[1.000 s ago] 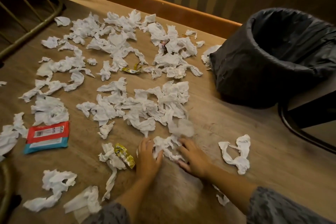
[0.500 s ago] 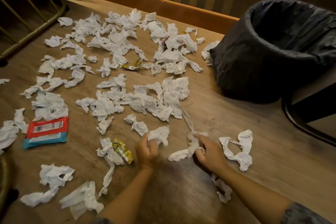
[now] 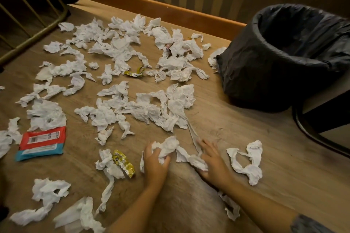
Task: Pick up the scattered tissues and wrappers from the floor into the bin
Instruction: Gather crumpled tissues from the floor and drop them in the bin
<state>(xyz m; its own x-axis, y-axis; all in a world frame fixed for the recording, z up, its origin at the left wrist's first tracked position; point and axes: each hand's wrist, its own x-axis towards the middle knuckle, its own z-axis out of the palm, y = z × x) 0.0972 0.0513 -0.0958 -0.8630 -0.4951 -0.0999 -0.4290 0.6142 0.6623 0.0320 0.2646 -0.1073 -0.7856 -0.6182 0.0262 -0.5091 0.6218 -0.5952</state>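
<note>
Our left hand (image 3: 154, 162) had its fingers curled round a crumpled wad of tissue (image 3: 166, 147), holding it just above the wooden floor (image 3: 217, 119). Our right hand (image 3: 213, 159) lay low beside it, thumb and fingers pinching a twisted tissue strip (image 3: 189, 158), with a thin tail of that strip running up toward the big tissue heap (image 3: 151, 108) in the middle of the floor. Just left of our left hand lay a yellow candy wrapper (image 3: 124, 162) touching another tissue (image 3: 107, 162). To the right of our right hand sat a looped tissue (image 3: 248, 162), apart from the rest. Farther left lay a red and blue wipes packet (image 3: 41, 143) flat on the floor, and a second yellow wrapper (image 3: 135, 73) lay among the far tissues (image 3: 121, 43). The bin (image 3: 265, 70), lined with a black bag, stood at the right near the wall, well apart from both hands. A metal frame (image 3: 34, 38) crossed the upper left corner.
</note>
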